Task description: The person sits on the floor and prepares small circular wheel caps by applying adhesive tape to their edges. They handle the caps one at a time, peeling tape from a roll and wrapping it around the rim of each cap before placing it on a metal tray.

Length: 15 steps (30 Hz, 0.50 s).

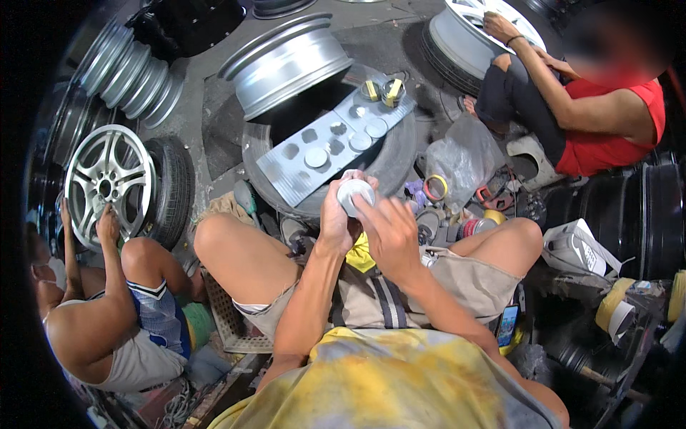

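Observation:
My left hand (333,219) holds a small round pale-grey cap (355,196), like a wheel centre cap, in front of my knees. Over it comes my right hand (392,232), its index finger laid on the cap's face and the other fingers spread and slightly blurred. What the right thumb touches is hard to see. Just beyond both hands, a grey-painted corrugated sheet (279,179) lies across a tyre (257,143). Several similar round caps (316,157) rest on it among dark unpainted patches.
A silver rim (286,68) stands behind the sheet. At left, a person (93,314) handles a spoked wheel (107,187); at right, a person in red (607,114) works on another wheel (468,36). A plastic bag (464,157), tape roll (434,187) and phone (507,325) lie nearby.

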Each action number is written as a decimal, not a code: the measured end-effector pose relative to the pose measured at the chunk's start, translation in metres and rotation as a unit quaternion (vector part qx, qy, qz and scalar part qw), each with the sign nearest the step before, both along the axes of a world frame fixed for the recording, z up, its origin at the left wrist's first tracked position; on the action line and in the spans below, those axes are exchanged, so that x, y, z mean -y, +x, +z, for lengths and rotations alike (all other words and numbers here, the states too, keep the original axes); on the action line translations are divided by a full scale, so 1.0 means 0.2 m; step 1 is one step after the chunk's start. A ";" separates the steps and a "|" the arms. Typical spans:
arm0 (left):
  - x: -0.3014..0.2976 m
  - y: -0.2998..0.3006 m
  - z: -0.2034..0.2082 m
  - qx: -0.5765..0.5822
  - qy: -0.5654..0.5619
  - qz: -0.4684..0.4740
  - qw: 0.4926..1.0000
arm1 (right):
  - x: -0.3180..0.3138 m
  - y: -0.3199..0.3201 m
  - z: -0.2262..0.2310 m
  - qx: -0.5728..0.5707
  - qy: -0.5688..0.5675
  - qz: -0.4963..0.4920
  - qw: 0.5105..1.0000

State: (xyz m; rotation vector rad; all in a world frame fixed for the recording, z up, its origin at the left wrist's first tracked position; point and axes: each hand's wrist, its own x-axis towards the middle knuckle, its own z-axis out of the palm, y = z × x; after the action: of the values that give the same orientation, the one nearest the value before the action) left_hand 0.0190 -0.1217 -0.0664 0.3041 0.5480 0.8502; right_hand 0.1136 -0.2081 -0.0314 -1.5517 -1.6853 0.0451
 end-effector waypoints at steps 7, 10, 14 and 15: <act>0.00 -0.03 -0.01 0.016 0.025 -0.053 0.998 | -0.01 0.06 -0.01 -0.015 -0.019 0.000 1.000; -0.02 -0.01 0.00 -0.011 0.021 -0.018 1.000 | 0.03 0.05 -0.03 -0.023 -0.016 0.005 1.000; -0.01 -0.02 -0.01 0.023 0.006 -0.060 0.998 | -0.01 0.11 -0.03 -0.032 -0.006 0.009 0.999; 0.00 -0.03 -0.01 0.035 0.005 -0.064 0.997 | -0.03 0.12 -0.02 -0.049 -0.012 0.014 0.999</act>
State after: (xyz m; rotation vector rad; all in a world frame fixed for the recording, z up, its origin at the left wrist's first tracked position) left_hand 0.0135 -0.1208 -0.0684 0.3144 0.4552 0.7364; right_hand 0.1379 -0.2012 -0.0350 -1.5182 -1.6347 0.1541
